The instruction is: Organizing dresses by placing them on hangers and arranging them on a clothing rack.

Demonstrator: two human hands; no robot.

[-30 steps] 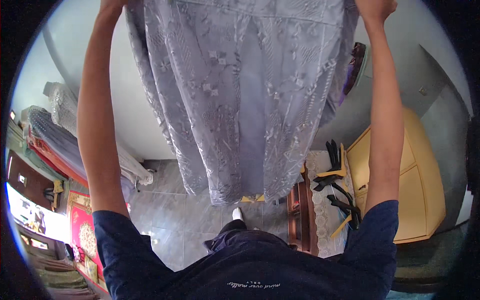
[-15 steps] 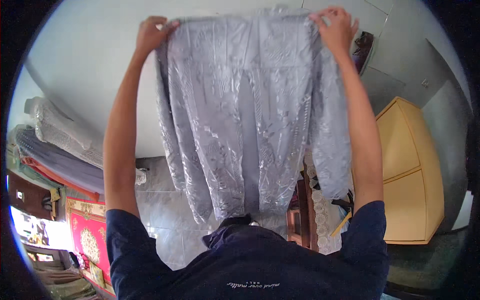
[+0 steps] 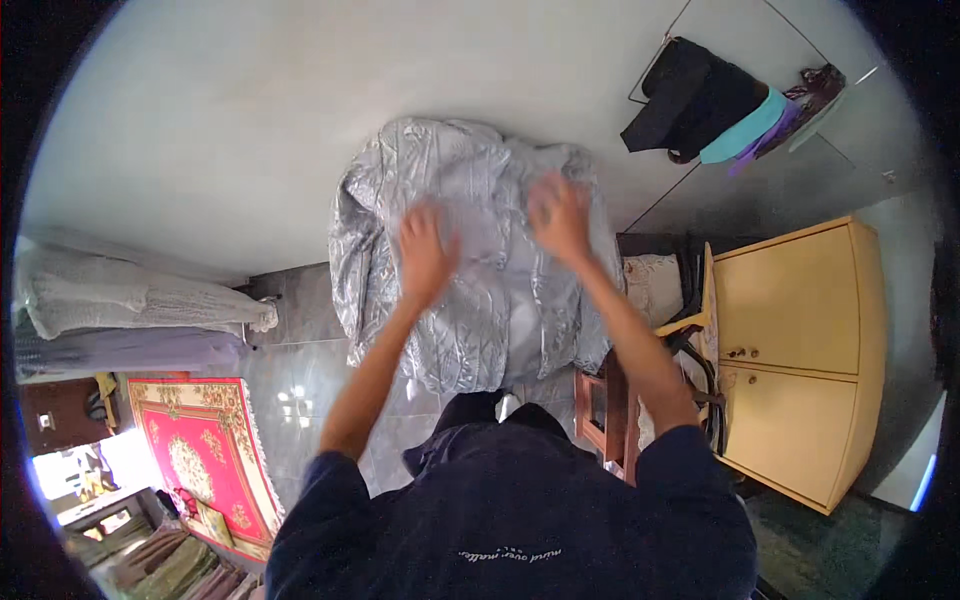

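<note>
Here's our silver-grey embroidered blouse (image 3: pixel 470 335), spread before the pale wall (image 3: pixel 250 130), probably so both hands reach it | left hand (image 3: pixel 427 258): grip loosely spread | right hand (image 3: pixel 563 220): blurred, we can't tell

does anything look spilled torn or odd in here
Nothing clearly stands out. The silvery garment is creased but shows no obvious tear, though the blurred left hand and right hand hide part of it. Bright spots on the grey floor look more like reflections than a spill.
</note>
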